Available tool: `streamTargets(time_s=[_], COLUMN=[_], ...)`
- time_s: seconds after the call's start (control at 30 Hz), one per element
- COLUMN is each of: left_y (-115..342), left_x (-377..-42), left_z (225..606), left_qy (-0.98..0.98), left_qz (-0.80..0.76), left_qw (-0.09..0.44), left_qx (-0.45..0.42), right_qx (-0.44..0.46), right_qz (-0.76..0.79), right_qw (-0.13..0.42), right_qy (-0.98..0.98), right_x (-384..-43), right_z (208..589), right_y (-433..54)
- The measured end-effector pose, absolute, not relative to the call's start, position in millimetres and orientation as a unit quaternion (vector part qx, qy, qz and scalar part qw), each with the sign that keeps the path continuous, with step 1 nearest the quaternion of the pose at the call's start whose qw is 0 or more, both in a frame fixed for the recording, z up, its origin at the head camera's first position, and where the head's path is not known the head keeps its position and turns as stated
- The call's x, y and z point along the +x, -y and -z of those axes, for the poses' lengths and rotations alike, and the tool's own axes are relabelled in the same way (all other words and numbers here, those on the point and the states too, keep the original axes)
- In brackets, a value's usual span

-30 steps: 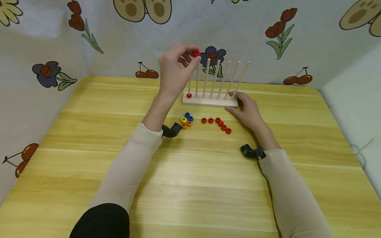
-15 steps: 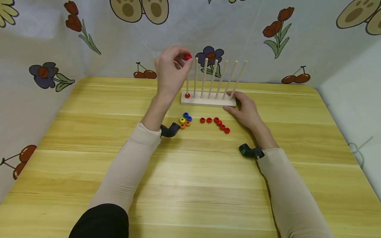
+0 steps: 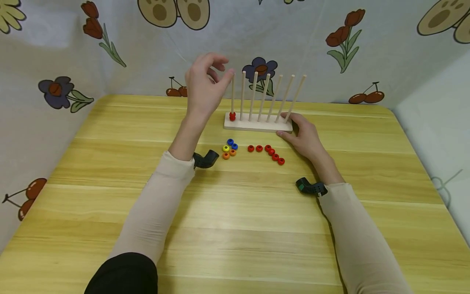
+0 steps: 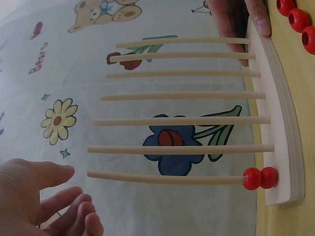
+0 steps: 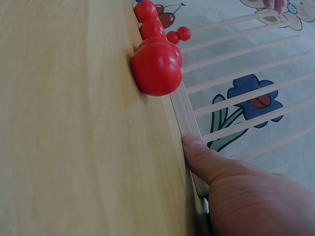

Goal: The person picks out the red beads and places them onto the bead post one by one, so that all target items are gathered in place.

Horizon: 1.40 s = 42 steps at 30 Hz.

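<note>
A wooden peg rack [image 3: 258,125] with a row of upright dowels stands near the back of the table. On its leftmost dowel [image 3: 233,96] two red beads [image 4: 260,178] are stacked at the base. My left hand [image 3: 206,85] is beside the top of that dowel, holding nothing. In the left wrist view its fingers [image 4: 62,205] are spread loosely and apart from the dowel's tip. My right hand [image 3: 305,136] grips the right end of the rack's base, its thumb [image 5: 199,152] along the front edge. Its other fingers are mostly hidden behind the base.
In front of the rack lies a broken row of several red beads [image 3: 259,148]. To their left sits a small cluster: blue beads [image 3: 230,142], a yellow bead [image 3: 225,148] and orange beads [image 3: 226,156]. A patterned cloth [image 3: 147,61] hangs behind the table [image 3: 235,228].
The red bead that my left hand pinched has been let go and now sits on the leftmost dowel above the first one. That hand has moved left. My right hand stays put.
</note>
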<state>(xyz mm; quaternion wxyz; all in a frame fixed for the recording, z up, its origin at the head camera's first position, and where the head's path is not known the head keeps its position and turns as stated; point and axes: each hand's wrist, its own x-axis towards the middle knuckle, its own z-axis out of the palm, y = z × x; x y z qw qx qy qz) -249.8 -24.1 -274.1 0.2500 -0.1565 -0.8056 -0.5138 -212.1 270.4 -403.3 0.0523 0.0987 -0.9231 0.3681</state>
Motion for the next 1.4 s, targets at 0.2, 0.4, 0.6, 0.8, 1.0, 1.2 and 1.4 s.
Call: streamTargets(time_s=[0.2,0.4,0.6,0.8,1.0,1.2,1.4], left_y=[21.7,19.1,22.4,30.4,33.2,29.3,21.4], left_x=[-247.6,-244.1,-239.2,-238.6,-239.5,-239.7,-240.2], left_z=[278.5,285.3,296.7,306.5,309.8,322.6,340.5], left_qy=[0.769,0.759,0.774,0.801,0.812,0.834,0.857], left_qz=[0.547,0.549,0.522,0.496,0.489,0.466,0.400], left_qw=[0.269,0.271,0.254,0.227,0.204,0.119,-0.043], left_qx=[-0.194,-0.222,-0.253,-0.246,-0.245,-0.269,-0.323], right_qx=[0.098,0.098,0.100,0.098,0.101,0.101,0.100], right_qz=[-0.368,-0.371,-0.372,-0.370,-0.372,-0.372,-0.374], right_qw=[0.052,0.053,0.052,0.055,0.056,0.055,0.051], right_qy=[0.923,0.922,0.921,0.922,0.921,0.921,0.921], right_x=[-212.3,-212.2,-212.7,-212.1,-212.3,-212.9,-211.9], right_z=[404.7,406.0,405.0,404.7,404.5,404.7,404.4], right_y=[-271.9,-271.4,-269.5,-270.4,-270.9,-269.7,-270.2])
